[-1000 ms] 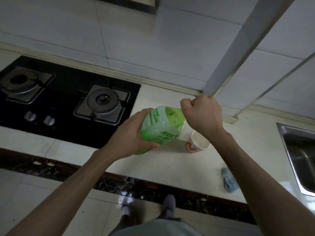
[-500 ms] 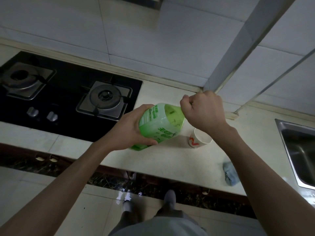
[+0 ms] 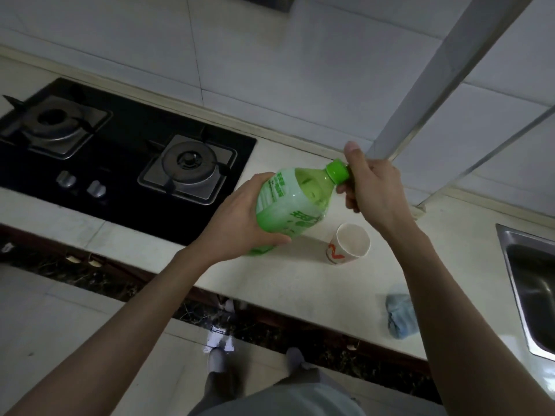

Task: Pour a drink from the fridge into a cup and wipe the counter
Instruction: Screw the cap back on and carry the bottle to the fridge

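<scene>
A green drink bottle [image 3: 292,202] is held tilted above the pale counter [image 3: 288,283], its neck pointing up and right. My left hand [image 3: 240,220] grips the bottle's body from the left. My right hand [image 3: 371,187] pinches the green cap [image 3: 338,172] on the bottle's neck with thumb and fingers. A white paper cup [image 3: 350,244] with a red mark stands upright on the counter just below and right of the bottle; it looks empty. A crumpled blue cloth [image 3: 401,316] lies near the counter's front edge, partly behind my right forearm.
A black gas hob [image 3: 120,151] with two burners and two knobs fills the counter's left part. A steel sink [image 3: 531,280] is set in at the far right. White tiled wall and a window frame [image 3: 426,85] rise behind. My feet show on the floor below.
My right hand has turned around the neck, so the green cap now shows between thumb and fingers. The bottle has shifted slightly left of the cup.
</scene>
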The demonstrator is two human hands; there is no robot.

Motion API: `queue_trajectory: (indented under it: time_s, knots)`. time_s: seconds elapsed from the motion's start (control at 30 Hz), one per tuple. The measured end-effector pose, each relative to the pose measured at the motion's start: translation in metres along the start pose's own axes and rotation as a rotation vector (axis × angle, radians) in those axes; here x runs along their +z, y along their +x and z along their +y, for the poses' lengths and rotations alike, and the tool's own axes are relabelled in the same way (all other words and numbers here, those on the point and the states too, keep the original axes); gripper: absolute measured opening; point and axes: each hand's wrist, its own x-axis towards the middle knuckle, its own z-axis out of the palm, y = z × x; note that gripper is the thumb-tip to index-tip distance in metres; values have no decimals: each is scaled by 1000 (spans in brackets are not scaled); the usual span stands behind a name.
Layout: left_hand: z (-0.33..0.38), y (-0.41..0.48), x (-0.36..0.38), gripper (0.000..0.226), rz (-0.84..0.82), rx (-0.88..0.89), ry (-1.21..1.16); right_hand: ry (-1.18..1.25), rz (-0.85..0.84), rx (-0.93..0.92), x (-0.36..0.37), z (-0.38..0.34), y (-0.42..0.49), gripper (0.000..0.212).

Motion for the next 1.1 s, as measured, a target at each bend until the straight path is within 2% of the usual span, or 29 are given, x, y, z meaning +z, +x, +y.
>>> queue_trajectory:
  time_s: [0.1, 0.27, 0.37, 0.67, 0.83, 1.1]
  knots:
    - [17, 5, 19, 95, 45, -49, -34, 171, -95, -19, -20, 19, 4, 59]
    - [49, 20, 60, 98, 134, -143, -56, 339, -235, -53, -64, 57, 14, 23]
    - [66, 28, 82, 96, 202, -202, -116, 403, -274, -47, -86, 77, 16, 16]
    - [82, 16, 113, 96, 349, -366, -214, 386, -401, -125, -89, 99, 15, 22]
    - [76, -8, 87, 97, 426, -413, -189, 373, -438, -238, -59, 83, 8, 24]
    - [47, -90, 18, 93, 677, -471, -263, 425, -643, -391, 33, 8, -25, 30]
